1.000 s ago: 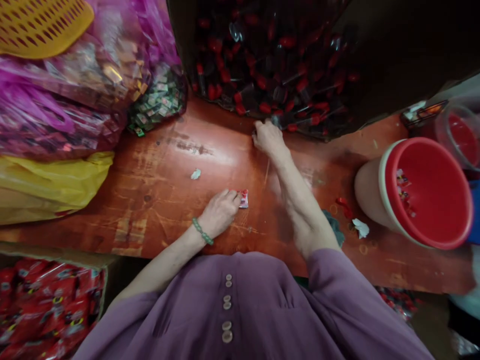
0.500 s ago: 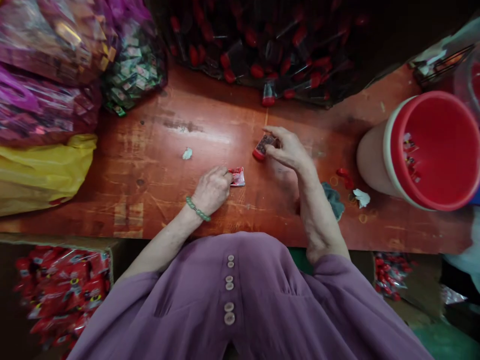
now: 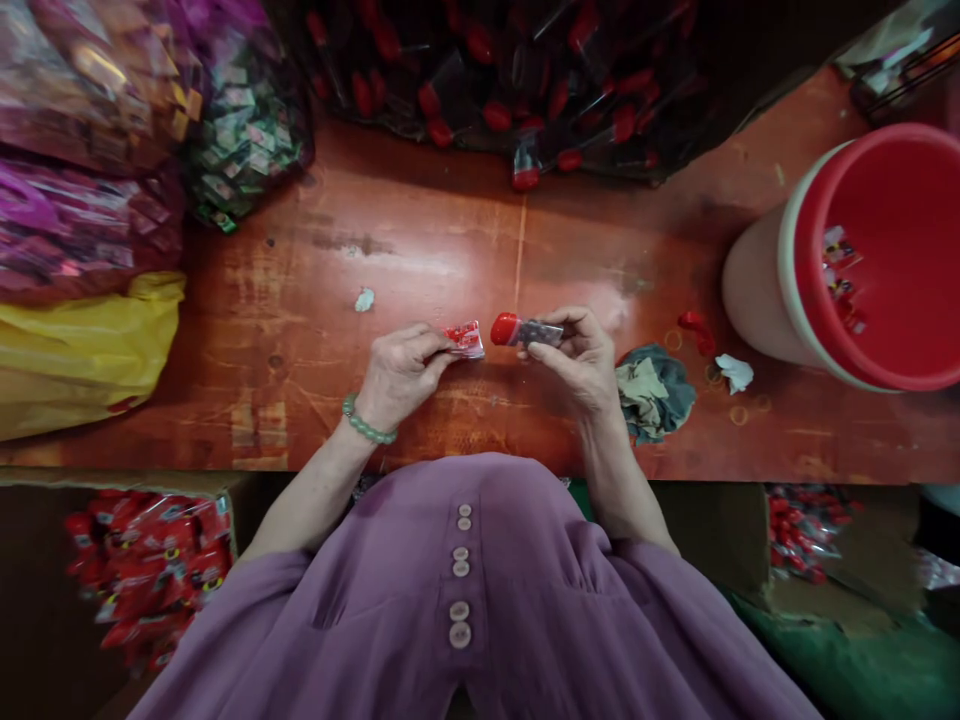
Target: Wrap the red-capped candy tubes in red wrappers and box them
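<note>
My left hand [image 3: 405, 372], with a green bead bracelet at the wrist, pinches a small flat red-and-clear packet [image 3: 466, 340] between thumb and fingers. Its free end points right. Facing it, my right hand [image 3: 579, 362] grips a small clear container with a red cap [image 3: 517, 330]. The cap points left toward the packet, with a narrow gap between them. Dark contents show through the container's clear body. Both things are held over the reddish wooden table [image 3: 435, 240], close to my body.
A large box of red-capped containers [image 3: 487, 110] stands at the back. Filled bags [image 3: 247, 150] and a yellow bag [image 3: 90, 340] lie left. To the right are a crumpled cloth [image 3: 652, 390], a white scrap [image 3: 735, 372] and a red-lined bucket [image 3: 795, 260]. Boxes of red packets [image 3: 157, 560] sit below the table edge.
My right hand has lifted the red-capped container, drawn it closer to me and turned its cap leftward. My left hand has shifted slightly left and raised the packet. The view has shifted too.
</note>
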The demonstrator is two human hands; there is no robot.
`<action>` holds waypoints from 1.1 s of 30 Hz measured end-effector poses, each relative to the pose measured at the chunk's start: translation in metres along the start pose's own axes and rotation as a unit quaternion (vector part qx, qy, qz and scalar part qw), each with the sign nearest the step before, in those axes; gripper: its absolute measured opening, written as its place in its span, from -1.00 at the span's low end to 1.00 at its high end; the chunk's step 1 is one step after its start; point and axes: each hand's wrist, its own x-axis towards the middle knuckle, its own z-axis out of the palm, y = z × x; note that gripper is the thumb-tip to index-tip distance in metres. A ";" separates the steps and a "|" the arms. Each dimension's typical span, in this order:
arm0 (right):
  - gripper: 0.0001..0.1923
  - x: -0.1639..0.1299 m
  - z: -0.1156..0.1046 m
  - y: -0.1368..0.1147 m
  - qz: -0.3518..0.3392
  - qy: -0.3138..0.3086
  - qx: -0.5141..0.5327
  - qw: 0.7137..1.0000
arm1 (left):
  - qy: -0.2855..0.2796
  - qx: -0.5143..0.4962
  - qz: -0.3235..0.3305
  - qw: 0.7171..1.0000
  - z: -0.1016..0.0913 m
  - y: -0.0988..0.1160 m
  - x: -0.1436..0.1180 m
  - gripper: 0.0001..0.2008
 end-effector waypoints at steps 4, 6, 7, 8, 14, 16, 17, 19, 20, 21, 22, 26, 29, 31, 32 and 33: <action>-0.63 -0.010 0.011 -0.010 -0.032 -0.012 0.010 0.999 | 0.014 -0.046 -0.011 0.999 -0.010 0.012 -0.005 -0.98; -0.66 -0.012 0.011 -0.010 -0.050 -0.033 -0.011 0.998 | 0.011 -0.064 -0.031 0.997 -0.012 0.014 -0.007 -0.96; -0.67 -0.012 0.010 -0.010 -0.057 -0.045 -0.031 0.997 | 0.011 -0.074 -0.045 0.996 -0.013 0.014 -0.008 -0.95; -0.69 -0.012 0.009 -0.009 -0.062 -0.058 -0.055 0.995 | 0.010 -0.087 -0.060 0.994 -0.013 0.014 -0.009 -0.95; -0.86 -0.012 0.002 -0.015 -0.094 -0.134 -0.202 0.966 | -0.030 -0.142 -0.114 0.983 -0.012 0.005 -0.016 -0.96; -0.88 -0.010 0.002 -0.021 -0.099 -0.169 -0.243 0.950 | -0.038 -0.151 -0.120 0.980 -0.010 0.002 -0.018 -0.95; -0.87 -0.008 0.002 -0.024 -0.100 -0.188 -0.255 0.943 | -0.042 -0.157 -0.123 0.979 -0.009 0.002 -0.019 -0.95; -0.87 -0.005 0.002 -0.028 -0.098 -0.217 -0.262 0.935 | -0.055 -0.166 -0.133 0.976 -0.006 0.001 -0.021 -0.96; -0.87 -0.003 0.002 -0.029 -0.095 -0.226 -0.259 0.934 | -0.061 -0.171 -0.140 0.973 -0.005 0.000 -0.021 -0.96; -0.87 -0.001 0.002 -0.029 -0.091 -0.234 -0.252 0.935 | -0.066 -0.178 -0.148 0.971 -0.005 0.000 -0.022 -0.95; -0.87 0.001 0.002 -0.029 -0.086 -0.237 -0.241 0.937 | -0.071 -0.188 -0.158 0.967 -0.004 0.000 -0.023 -0.95; -0.83 0.005 0.004 -0.026 -0.042 -0.238 -0.189 0.952 | -0.106 -0.249 -0.206 0.940 -0.004 -0.001 -0.024 -0.88; -0.83 0.005 0.008 -0.025 -0.019 -0.240 -0.178 0.954 | -0.153 -0.286 -0.226 0.919 -0.006 0.001 -0.024 -0.79; -0.83 0.004 0.011 -0.022 -0.011 -0.234 -0.174 0.957 | -0.174 -0.295 -0.236 0.909 -0.009 0.001 -0.023 -0.77; -0.83 0.003 0.013 -0.021 -0.001 -0.230 -0.161 0.960 | -0.180 -0.297 -0.241 0.906 -0.010 0.002 -0.022 -0.77; -0.81 0.002 0.015 -0.019 0.014 -0.228 -0.138 0.964 | -0.184 -0.298 -0.245 0.904 -0.011 0.002 -0.021 -0.77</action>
